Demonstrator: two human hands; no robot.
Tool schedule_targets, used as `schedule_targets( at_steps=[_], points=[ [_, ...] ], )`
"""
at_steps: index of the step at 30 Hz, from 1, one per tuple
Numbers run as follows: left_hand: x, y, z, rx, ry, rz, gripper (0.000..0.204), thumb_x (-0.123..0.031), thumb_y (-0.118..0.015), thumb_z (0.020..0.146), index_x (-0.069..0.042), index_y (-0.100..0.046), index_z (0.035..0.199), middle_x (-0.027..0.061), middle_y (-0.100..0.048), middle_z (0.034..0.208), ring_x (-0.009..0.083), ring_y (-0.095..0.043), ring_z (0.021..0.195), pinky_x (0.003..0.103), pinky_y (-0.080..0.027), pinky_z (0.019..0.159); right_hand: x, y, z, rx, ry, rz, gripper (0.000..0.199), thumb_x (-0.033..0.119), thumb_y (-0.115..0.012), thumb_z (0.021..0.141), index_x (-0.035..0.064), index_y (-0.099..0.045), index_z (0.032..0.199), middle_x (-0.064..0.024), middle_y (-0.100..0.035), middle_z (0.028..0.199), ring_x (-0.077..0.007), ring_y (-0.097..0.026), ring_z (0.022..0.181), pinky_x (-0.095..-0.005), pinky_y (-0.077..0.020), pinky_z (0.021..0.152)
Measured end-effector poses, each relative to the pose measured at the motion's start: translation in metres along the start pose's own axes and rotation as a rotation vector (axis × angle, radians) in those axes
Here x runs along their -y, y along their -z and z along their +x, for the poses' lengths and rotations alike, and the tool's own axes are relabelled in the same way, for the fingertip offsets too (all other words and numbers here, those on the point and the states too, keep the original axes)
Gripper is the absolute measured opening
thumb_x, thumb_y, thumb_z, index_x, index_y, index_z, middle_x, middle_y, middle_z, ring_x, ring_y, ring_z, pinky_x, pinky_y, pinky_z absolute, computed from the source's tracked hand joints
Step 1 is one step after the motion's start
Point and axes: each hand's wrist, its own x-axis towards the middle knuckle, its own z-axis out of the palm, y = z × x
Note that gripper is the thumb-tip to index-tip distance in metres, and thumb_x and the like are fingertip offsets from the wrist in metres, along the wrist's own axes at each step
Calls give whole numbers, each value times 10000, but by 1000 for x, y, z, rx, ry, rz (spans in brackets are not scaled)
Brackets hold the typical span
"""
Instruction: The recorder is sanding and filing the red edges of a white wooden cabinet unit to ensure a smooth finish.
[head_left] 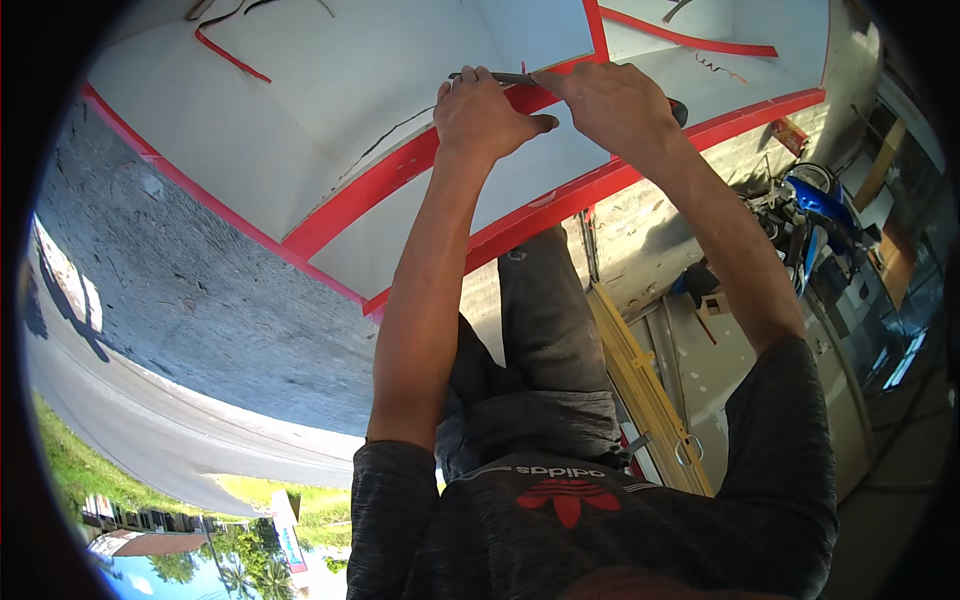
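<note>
Across the red-edged divider (375,185) of a white cabinet lies a dark, narrow, flat tool that looks like a file (510,78). My right hand (618,108) is closed round its handle; a black and red end (679,112) pokes out beyond the palm. My left hand (478,118) curls its fingers over the other end of the file, thumb stretched to the side. The hands are a short way apart, both on the red edging. A thin dark strip (395,133) trails off the divider beside my left hand.
Red trim strips (235,55) and a curled shaving (722,68) lie inside the white cabinet (250,130). Its red front edge (560,208) is close to my legs. On the right are a blue motorcycle (820,200) and a yellow metal frame (640,375). A road runs at left.
</note>
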Motion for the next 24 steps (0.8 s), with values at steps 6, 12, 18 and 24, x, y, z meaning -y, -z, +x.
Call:
schedule_targets(
  at_steps=[6,12,18,24],
  points=[
    [15,11,6,193,74,-40,946,-737,-807,636,21,-674,1187,172,-695,1221,351,-677,1098,433,-567,918,12,2,3,115,-7,-68,326,84,-640,915,115,-675,1238,-100,-730,839,-239,-748,772,-349,-607,681],
    [-7,0,-6,-50,-45,-17,996,-712,-850,599,16,-661,1253,171,-657,1278,286,-622,1246,426,-426,1146,2,15,-13,74,-62,-16,358,77,-643,907,111,-665,1263,-109,-732,834,-239,-744,758,-355,-608,721],
    [-4,3,16,41,32,-5,977,-719,-849,599,6,-679,1231,154,-681,1199,310,-663,1129,440,-524,1014,-3,3,-4,45,-38,19,289,87,-646,911,98,-673,1199,-110,-737,825,-244,-751,752,-349,-610,673],
    [-7,9,-19,31,-35,-55,960,-685,-851,618,13,-662,1249,154,-694,1180,284,-655,1201,436,-386,1174,5,23,-21,62,-21,-45,272,110,-646,913,107,-667,1185,-88,-719,844,-231,-740,816,-360,-608,737]
  ],
)
